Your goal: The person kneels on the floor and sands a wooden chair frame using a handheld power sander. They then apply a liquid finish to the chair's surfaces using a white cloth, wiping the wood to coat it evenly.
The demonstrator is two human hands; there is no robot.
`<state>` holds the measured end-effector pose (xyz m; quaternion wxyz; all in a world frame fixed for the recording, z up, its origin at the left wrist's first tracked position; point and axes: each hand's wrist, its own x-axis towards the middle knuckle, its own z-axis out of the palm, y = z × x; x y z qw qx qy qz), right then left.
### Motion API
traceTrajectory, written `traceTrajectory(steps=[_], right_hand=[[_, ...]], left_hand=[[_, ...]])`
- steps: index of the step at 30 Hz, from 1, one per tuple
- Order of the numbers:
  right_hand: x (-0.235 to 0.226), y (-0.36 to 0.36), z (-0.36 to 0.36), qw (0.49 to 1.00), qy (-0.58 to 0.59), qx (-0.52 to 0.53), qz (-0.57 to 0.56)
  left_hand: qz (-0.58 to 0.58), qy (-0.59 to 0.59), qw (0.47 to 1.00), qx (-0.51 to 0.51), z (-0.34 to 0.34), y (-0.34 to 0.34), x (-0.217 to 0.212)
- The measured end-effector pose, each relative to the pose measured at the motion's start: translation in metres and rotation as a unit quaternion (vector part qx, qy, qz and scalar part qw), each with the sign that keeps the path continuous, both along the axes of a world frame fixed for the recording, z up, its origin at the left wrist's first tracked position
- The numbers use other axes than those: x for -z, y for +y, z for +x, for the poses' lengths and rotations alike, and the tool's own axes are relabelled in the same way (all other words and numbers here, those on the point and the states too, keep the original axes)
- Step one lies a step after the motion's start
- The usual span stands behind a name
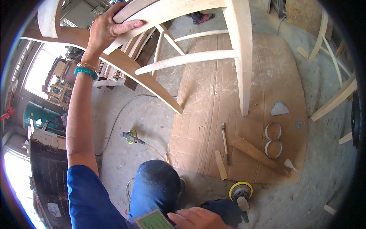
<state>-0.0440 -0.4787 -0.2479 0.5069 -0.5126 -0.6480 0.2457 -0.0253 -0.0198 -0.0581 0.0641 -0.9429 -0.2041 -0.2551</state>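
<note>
A pale, unpainted wooden chair frame (241, 57) stands tilted before me, with two leg ends on a flattened cardboard sheet (213, 99). My left hand (110, 30) reaches up at full arm's length and is closed around its upper curved rail, thumb on the near face. Low in the view, my right hand (198, 218) lies close to my lap, next to a green card in a clear holder (152, 221). Its fingers are stretched out and seem to hold nothing; the lower part is cut off by the picture's edge.
On the cardboard lie a brush (224, 143), a wood strip (220, 165), a brown strip (259, 155) and two tape-like rings (273, 149). Round sanders (241, 191) (131, 136) rest on the concrete, with a hose (126, 105) trailing. Another chair frame (335, 93) stands right; someone's shoe (203, 19) shows ahead.
</note>
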Motion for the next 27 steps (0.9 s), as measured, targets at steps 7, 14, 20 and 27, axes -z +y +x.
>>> traceTrajectory(steps=[7, 14, 20, 27], right_hand=[[0.003, 0.0, -0.026, 0.997, -0.041, -0.008, 0.069], [0.005, 0.003, -0.055, 0.996, -0.072, -0.015, 0.05], [0.003, 0.0, -0.056, 0.993, -0.115, -0.006, 0.031], [-0.002, 0.015, -0.068, 0.992, -0.117, 0.007, 0.045]], left_hand=[[-0.005, -0.017, 1.0, 0.002, 0.007, -0.001, 0.002], [0.027, -0.013, 0.999, 0.021, 0.008, -0.006, 0.001], [0.018, -0.089, 0.992, 0.083, 0.011, -0.006, -0.026], [0.046, -0.025, 0.989, -0.135, 0.053, -0.031, -0.016]])
